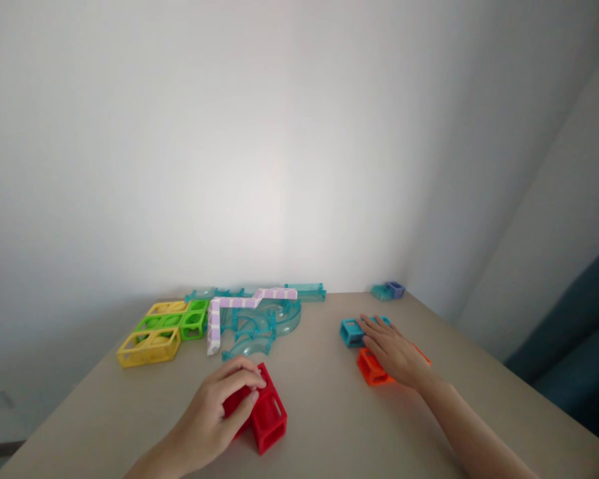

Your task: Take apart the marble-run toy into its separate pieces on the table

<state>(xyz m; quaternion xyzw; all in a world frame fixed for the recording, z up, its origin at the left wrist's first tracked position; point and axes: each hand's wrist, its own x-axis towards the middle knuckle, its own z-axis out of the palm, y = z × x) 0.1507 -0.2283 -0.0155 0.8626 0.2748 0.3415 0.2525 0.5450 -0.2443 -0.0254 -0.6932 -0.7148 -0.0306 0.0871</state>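
My left hand (214,409) is wrapped round a red hollow block (267,416) near the table's front, fingers curled over its top. My right hand (392,349) lies flat with fingers stretched out, resting across an orange hollow block (372,368), its fingertips touching a blue hollow block (350,331). Both blocks sit on the beige table (319,392).
At the back left lie yellow (148,347) and green hollow blocks (194,319) joined in a cluster, beside clear teal curved track pieces (259,322) and a white-and-purple angled strip (224,307). A small teal and purple piece (389,290) sits by the wall corner.
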